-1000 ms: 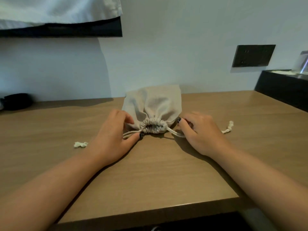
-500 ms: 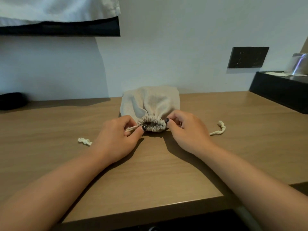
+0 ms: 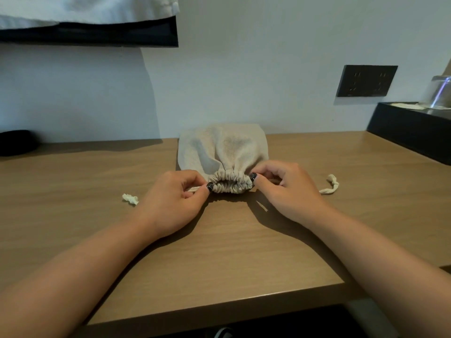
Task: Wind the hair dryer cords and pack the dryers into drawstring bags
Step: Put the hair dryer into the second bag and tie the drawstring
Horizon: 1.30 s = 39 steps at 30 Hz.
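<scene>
A beige cloth drawstring bag [image 3: 223,148] lies bulging on the wooden table [image 3: 219,252], its gathered mouth [image 3: 230,184] facing me and slightly agape. My left hand [image 3: 170,203] pinches the left side of the mouth, where the cord leaves it. My right hand [image 3: 285,191] pinches the right side of the mouth. The left cord's knotted end [image 3: 130,199] lies on the table beyond my left hand. Past my right hand rests the right cord's knotted end [image 3: 332,185]. The bag's contents are hidden; no dryer shows.
A black object [image 3: 14,142] sits at the far left by the wall. A black box [image 3: 412,129] with a clear cup [image 3: 439,92] stands at the right. A dark socket panel [image 3: 366,80] is on the wall. A shelf with white cloth [image 3: 87,20] hangs upper left.
Both hands have slid inward along the cords to the bag's mouth. The gathered mouth has loosened and widened a little. The knotted cord ends have shifted slightly toward the bag.
</scene>
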{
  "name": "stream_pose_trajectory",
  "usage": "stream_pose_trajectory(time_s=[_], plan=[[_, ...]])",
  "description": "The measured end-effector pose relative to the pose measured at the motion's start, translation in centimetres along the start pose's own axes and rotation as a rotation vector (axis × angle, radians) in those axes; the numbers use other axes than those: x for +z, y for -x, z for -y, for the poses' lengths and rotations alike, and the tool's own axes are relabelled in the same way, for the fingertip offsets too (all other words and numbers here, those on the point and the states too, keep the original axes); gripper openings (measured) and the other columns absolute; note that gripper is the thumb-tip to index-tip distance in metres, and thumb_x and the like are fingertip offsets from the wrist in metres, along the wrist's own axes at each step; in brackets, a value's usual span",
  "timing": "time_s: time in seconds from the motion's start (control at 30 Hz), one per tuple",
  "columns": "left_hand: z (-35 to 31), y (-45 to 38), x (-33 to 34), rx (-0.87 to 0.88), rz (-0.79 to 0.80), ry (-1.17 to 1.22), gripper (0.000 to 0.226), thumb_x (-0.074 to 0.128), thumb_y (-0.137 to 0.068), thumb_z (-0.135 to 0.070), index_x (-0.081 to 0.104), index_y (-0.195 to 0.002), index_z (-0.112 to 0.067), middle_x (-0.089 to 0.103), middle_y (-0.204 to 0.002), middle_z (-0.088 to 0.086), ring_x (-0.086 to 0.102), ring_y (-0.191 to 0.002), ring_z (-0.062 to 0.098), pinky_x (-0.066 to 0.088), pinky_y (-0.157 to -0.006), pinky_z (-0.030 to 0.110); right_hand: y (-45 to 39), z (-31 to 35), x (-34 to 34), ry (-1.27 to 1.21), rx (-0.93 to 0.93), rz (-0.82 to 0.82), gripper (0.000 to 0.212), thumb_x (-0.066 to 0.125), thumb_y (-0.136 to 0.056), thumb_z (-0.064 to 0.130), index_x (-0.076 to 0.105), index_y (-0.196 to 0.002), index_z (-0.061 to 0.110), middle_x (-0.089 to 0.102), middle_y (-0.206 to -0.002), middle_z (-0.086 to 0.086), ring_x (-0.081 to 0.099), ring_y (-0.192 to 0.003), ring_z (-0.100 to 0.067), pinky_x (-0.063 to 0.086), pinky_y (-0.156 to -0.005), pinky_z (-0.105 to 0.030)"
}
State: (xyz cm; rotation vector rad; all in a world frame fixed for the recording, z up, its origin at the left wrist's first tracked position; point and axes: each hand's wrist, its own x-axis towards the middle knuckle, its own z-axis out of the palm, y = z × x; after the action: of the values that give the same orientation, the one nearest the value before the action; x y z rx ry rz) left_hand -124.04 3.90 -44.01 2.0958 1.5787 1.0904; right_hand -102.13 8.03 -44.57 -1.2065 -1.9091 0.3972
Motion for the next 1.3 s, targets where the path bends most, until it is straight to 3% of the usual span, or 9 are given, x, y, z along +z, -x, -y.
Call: stream_pose_trajectory(time_s=[0.13,0.27,0.33,0.43,0.5,0.6,1.0,1.17,1.3], plan=[[0.1,-0.2,0.1,-0.009,-0.076,0.030,0.015,0.066,-0.087,-0.014,0.072,-0.074,-0.012,0.052,-0.042,-0.023,0.046,-0.039,-0.006,0.034,-0.047,0.007,0.3,0.5,0.4,-0.033,-0.095,-0.098,0.011,0.065,-0.083,0.020,0.067,-0.082,0.030,0.051,-0.050,0.010,0.047,-0.048,-0.005,0.051,-0.061,-0.036],[0.3,-0.3,0.1,-0.029,-0.145,0.073,0.017,0.072,-0.083,-0.021,0.074,-0.065,-0.019,0.067,-0.058,-0.011,0.056,-0.051,0.000,0.044,-0.053,0.017,0.2,0.6,0.5,-0.028,-0.121,-0.132,0.011,0.069,-0.081,0.019,0.061,-0.078,0.027,0.046,-0.045,0.009,0.040,-0.043,-0.007,0.045,-0.058,-0.031],[0.3,-0.4,0.2,-0.039,-0.174,0.089,0.020,0.074,-0.081,-0.026,0.073,-0.062,-0.020,0.067,-0.058,-0.010,0.057,-0.052,0.000,0.043,-0.051,0.014,0.1,0.5,0.5,-0.064,-0.105,-0.146,0.014,0.072,-0.080,0.021,0.059,-0.077,0.025,0.045,-0.042,0.008,0.037,-0.041,-0.008,0.047,-0.061,-0.032],[0.4,-0.4,0.2,-0.028,-0.202,0.080,0.036,0.075,-0.082,-0.029,0.063,-0.051,-0.013,0.059,-0.048,-0.002,0.049,-0.044,0.004,0.038,-0.046,0.015,0.0,0.4,0.2,-0.103,-0.084,-0.165,0.015,0.073,-0.080,0.027,0.058,-0.079,0.025,0.046,-0.040,0.008,0.036,-0.039,-0.008,0.050,-0.069,-0.033],[0.5,-0.3,-0.1,0.011,-0.175,0.066,0.042,0.072,-0.085,-0.027,0.057,-0.050,-0.008,0.046,-0.041,-0.004,0.041,-0.042,0.005,0.031,-0.043,0.011,-0.1,-0.1,-0.5,-0.082,-0.094,-0.163,0.011,0.070,-0.083,0.028,0.059,-0.082,0.025,0.045,-0.040,0.010,0.037,-0.039,-0.008,0.048,-0.064,-0.035],[1.2,-0.2,-0.7,0.041,-0.118,0.063,0.043,0.068,-0.088,-0.024,0.056,-0.055,0.001,0.039,-0.043,-0.008,0.037,-0.042,0.005,0.029,-0.042,0.010,-0.1,-1.1,-1.3,-0.031,-0.104,-0.152,0.011,0.068,-0.087,0.022,0.058,-0.083,0.025,0.043,-0.039,0.011,0.037,-0.039,-0.009,0.033,-0.056,-0.027],[2.7,-0.6,-1.5,0.078,-0.103,-0.078,0.044,0.068,-0.086,-0.026,0.049,-0.051,-0.007,0.035,-0.044,-0.009,0.035,-0.044,0.008,0.026,-0.044,0.018,-0.4,-2.3,-1.8,0.006,-0.103,-0.127,0.010,0.067,-0.087,0.016,0.058,-0.085,0.020,0.038,-0.039,0.008,0.029,-0.041,-0.011,0.027,-0.051,-0.024],[2.6,-0.2,-1.4,0.099,-0.050,-0.156,0.038,0.056,-0.089,-0.041,0.060,-0.062,-0.014,0.048,-0.047,-0.007,0.042,-0.045,0.009,0.032,-0.046,0.022,0.4,-1.5,-1.7,0.199,-0.131,-0.112,0.006,0.056,-0.094,0.027,0.059,-0.094,0.022,0.044,-0.045,0.011,0.037,-0.044,-0.008,0.033,-0.051,-0.030],[1.3,0.3,-0.6,0.108,-0.067,-0.345,0.027,0.042,-0.095,-0.044,0.063,-0.091,-0.028,0.057,-0.060,-0.009,0.052,-0.056,0.008,0.045,-0.053,0.032,1.5,0.3,-0.6,0.384,-0.263,-0.102,0.016,0.047,-0.097,0.031,0.059,-0.099,0.019,0.041,-0.051,0.013,0.039,-0.045,-0.011,0.027,-0.047,-0.027]])
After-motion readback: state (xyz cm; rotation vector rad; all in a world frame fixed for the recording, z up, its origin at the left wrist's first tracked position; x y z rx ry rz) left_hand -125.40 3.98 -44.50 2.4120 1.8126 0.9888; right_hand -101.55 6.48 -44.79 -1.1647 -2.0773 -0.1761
